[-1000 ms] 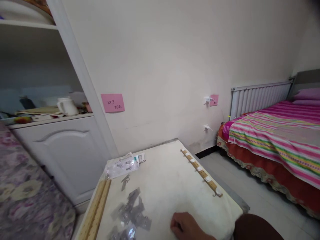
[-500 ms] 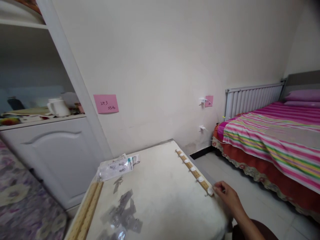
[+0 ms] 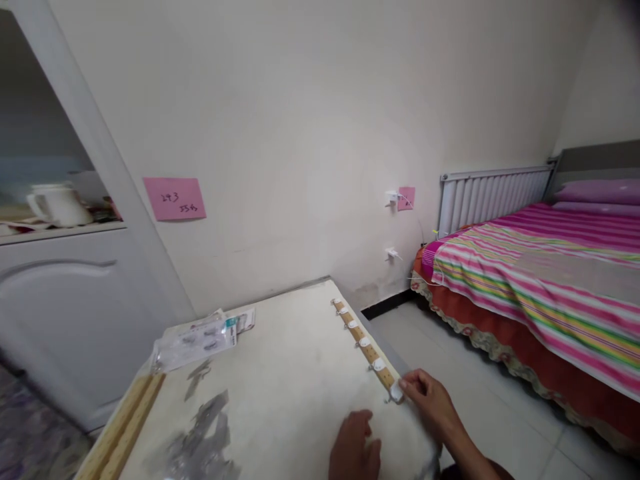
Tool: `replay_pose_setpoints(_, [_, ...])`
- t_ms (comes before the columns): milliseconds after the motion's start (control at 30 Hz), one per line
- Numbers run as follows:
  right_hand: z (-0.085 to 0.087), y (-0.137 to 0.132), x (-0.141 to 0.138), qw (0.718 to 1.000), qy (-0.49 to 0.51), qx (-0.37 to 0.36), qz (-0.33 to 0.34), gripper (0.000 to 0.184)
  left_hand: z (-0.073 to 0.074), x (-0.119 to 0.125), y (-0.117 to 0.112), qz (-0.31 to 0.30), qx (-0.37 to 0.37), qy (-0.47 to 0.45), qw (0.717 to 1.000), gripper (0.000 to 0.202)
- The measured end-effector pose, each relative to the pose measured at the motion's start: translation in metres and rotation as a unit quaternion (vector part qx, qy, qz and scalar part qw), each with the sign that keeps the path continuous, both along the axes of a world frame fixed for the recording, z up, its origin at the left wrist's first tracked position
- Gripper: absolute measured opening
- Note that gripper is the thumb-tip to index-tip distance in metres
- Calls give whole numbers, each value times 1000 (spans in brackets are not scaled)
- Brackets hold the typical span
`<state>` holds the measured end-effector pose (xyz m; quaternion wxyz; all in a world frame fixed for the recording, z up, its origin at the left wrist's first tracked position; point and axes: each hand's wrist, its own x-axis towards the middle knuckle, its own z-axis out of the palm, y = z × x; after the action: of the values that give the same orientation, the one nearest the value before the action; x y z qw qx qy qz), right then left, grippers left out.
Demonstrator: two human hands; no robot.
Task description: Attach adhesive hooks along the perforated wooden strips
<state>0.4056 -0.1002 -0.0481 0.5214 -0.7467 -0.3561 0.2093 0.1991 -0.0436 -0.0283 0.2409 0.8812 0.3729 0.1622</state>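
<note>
A narrow wooden strip [image 3: 371, 351] lies along the right edge of the white-topped table, with several white, rounded hooks with small metal ends spaced along it. At its near end, the thumb and forefinger of my right hand [image 3: 431, 405] are pinched at the edge of the nearest white hook [image 3: 397, 391]. My left hand [image 3: 354, 445] is over the table's near side, left of the strip's end. Its fingers are partly bent and its thumb is apart, with nothing visible in it.
Clear plastic packaging [image 3: 197, 341] lies at the table's back left. Loose transparent wrappers [image 3: 200, 440] are in front of it. Two more wooden strips [image 3: 123, 427] run along the left edge. A striped bed [image 3: 525, 267] stands right, a white cabinet [image 3: 65, 320] left.
My left hand has come into view from below, over the table. My right hand stays at the nearest hook. The whole view has shifted slightly to the right.
</note>
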Motion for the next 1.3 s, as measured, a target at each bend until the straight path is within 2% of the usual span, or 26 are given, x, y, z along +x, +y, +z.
replay_pose_setpoints(133, [3, 1, -2, 1000, 15, -4, 15, 26, -2, 43, 17, 5, -5, 32, 999, 40])
replay_pose_setpoints(267, [2, 4, 0, 1000, 6, -22, 19, 24, -7, 56, 22, 2, 3, 27, 1000, 31])
replay_pose_setpoints(533, [-1, 8, 1, 999, -12, -45, 21, 19, -11, 65, 27, -19, 11, 1, 1000, 19])
replay_pose_setpoints(933, [-11, 15, 4, 998, -21, -55, -14, 16, -14, 70, 30, -19, -9, -41, 999, 19])
replay_pose_setpoints(1300, [-17, 21, 5, 998, -29, -49, -17, 15, -15, 73, 30, -17, -25, -67, 997, 16])
